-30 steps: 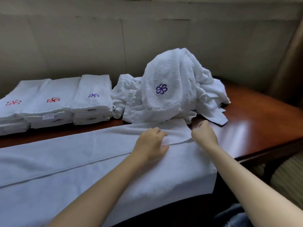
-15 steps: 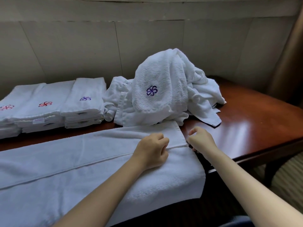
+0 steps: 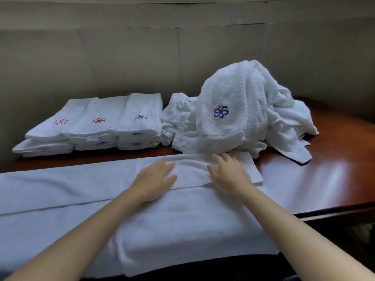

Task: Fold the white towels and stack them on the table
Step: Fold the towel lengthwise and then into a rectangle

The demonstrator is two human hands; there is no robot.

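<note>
The left hand [image 3: 154,179] and right hand [image 3: 229,173] pressed flat, gripping nothing, on the half-folded towel [image 3: 81,189] beneath them on the table [image 3: 324,179], where a careless sweep might have skewed its fold or toppled the pile [image 3: 233,110] just beyond the right hand onto it.

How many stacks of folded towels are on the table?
3, side by side at the back left: left stack, red logo; middle stack, red logo; right stack, purple logo, beside the pile. More may hide behind the pile.
</note>
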